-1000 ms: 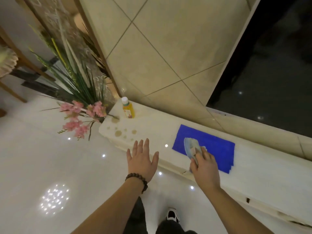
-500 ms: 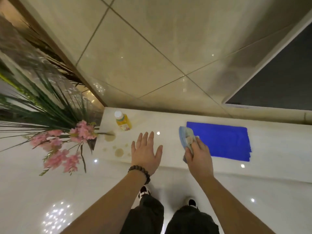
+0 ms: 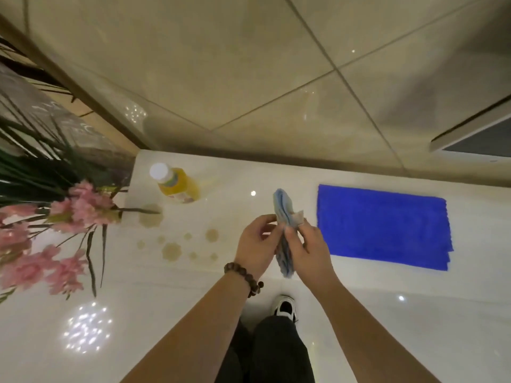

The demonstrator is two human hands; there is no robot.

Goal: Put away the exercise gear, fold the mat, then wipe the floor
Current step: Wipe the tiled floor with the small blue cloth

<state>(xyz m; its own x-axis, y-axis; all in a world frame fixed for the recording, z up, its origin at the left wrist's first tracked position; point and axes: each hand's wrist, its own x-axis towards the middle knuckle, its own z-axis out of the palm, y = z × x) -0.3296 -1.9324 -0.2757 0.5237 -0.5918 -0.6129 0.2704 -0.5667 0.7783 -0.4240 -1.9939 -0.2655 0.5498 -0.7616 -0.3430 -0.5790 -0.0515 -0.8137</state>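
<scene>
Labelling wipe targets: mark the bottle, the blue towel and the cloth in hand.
bottle [image 3: 177, 186], head view, yellow body below the white cap
blue towel [image 3: 383, 226], head view, middle of the flat surface
cloth [image 3: 281, 205], head view, upper folds above the hands

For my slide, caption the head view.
Both hands, left hand and right hand, hold a light blue folded cloth above a glossy white ledge spotted with brownish spill drops.

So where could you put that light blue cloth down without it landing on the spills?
There is bare white ledge between the yellow bottle and the folded blue towel, just beyond both hands holding the light blue cloth. Left is crowded: brownish spill spots and pink flowers.
</scene>
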